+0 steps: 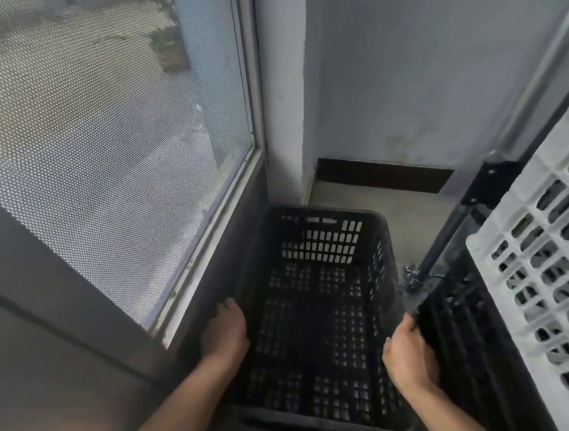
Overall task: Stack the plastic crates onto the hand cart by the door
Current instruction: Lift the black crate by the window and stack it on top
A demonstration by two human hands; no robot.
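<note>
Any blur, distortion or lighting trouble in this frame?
Head view: wide-angle distortion bows the door frame and cart rail; dim, flat light, no glare; the black crate loses detail in shadow; left hand and right hand gripping its rim look slightly soft.

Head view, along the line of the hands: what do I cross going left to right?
Glass door → left hand → black crate, held between the two hands → right hand → white crate at the far right edge.

A service entryway: mesh-screened door (115,121), stained wall (417,90), bare concrete floor (413,203), stacked crates (540,251).
</note>
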